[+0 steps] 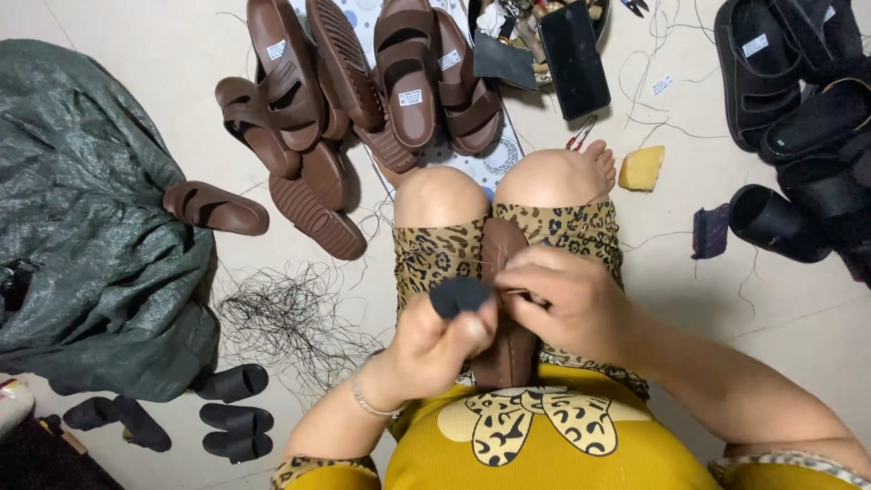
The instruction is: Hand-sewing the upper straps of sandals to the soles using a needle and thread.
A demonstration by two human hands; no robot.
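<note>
Pinching a small dark round rubber pad [459, 296] between thumb and fingertips, the left hand [442, 340] holds it above the brown moulded sandal [504, 308] on the lap. The right hand [564, 302], fingers curled tight, grips the sandal's edge just beside the pad; the pad could slip from so shallow a pinch.

hands: left hand [440, 336] closed in a loose fist, wrist bent; right hand [567, 304] curled, fingertips pinched; both meet over the lap, forearms angled inward.
</note>
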